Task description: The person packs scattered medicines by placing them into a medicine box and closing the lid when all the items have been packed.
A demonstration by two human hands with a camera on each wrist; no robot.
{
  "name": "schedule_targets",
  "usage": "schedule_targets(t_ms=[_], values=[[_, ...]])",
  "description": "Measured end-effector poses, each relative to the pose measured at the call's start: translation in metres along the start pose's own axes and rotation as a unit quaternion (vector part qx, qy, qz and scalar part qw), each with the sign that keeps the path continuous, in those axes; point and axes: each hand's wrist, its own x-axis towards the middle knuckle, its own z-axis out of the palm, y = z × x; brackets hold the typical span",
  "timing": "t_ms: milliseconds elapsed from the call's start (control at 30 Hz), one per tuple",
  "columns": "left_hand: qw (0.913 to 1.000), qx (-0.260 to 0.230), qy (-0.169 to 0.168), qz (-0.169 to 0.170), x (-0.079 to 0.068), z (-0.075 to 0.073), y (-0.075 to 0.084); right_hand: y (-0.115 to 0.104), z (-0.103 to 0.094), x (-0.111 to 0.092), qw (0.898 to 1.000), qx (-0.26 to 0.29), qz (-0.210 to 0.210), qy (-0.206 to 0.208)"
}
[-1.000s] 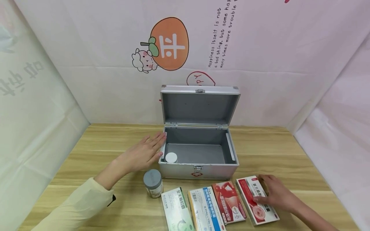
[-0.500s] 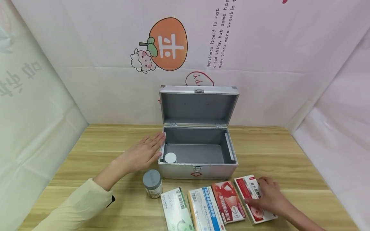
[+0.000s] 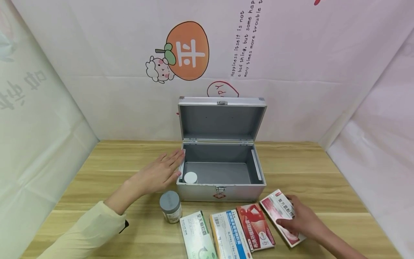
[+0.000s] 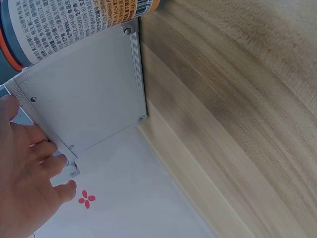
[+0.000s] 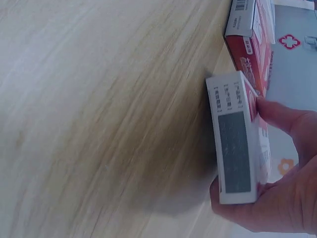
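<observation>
My right hand [image 3: 304, 217] grips a red-and-white medicine box [image 3: 279, 208] by its long sides, thumb on one side and fingers on the other. In the right wrist view the white end of the medicine box [image 5: 235, 144] faces the camera, over a shadow on the wood. My left hand [image 3: 158, 174] rests with extended fingers on the left rim of an open silver medicine case [image 3: 200, 193]. The left wrist view shows the left hand's fingers [image 4: 42, 158] along the case's edge. Inside the case's front left corner stands a white-capped bottle [image 3: 191, 177].
A grey-lidded jar [image 3: 170, 205] stands just before the case's left front corner. Along the front lie a green-and-white box [image 3: 198, 233], a blue-and-white box [image 3: 230, 233] and a red box [image 3: 255, 226]. The case's raised lid [image 3: 223, 122] stands close to the back cloth.
The right hand closes its grip on the red-and-white box, which has turned and shifted slightly left and away from me. The left hand stays on the case rim.
</observation>
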Motion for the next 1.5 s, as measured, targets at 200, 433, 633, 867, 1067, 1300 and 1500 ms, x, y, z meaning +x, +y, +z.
schedule_targets(t_ms=[200,433,633,867,1067,1300,1500], values=[[1.0000,-0.004,0.004,0.000,-0.001,-0.001,0.001,0.005,-0.008,0.002,1.000,0.016,0.013,0.003],[1.0000,-0.003,-0.003,-0.003,-0.001,-0.001,0.001,0.007,-0.017,0.003,0.987,0.138,0.058,-0.051],[1.0000,-0.007,-0.003,-0.005,-0.001,-0.001,0.002,0.013,-0.026,-0.001,0.974,0.203,0.053,-0.089],[1.0000,-0.004,-0.003,-0.005,-0.001,-0.002,0.002,0.014,-0.037,-0.004,0.969,0.219,0.062,-0.097],[0.9999,-0.006,-0.007,-0.007,-0.001,-0.002,0.002,0.014,-0.043,-0.007,0.966,0.233,0.046,-0.106],[0.9999,-0.013,-0.006,-0.007,-0.001,-0.002,0.002,0.010,-0.049,-0.010,0.965,0.236,0.029,-0.114],[0.9999,-0.012,-0.005,-0.006,-0.001,-0.002,0.002,0.006,-0.054,-0.011,0.965,0.234,0.020,-0.117]])
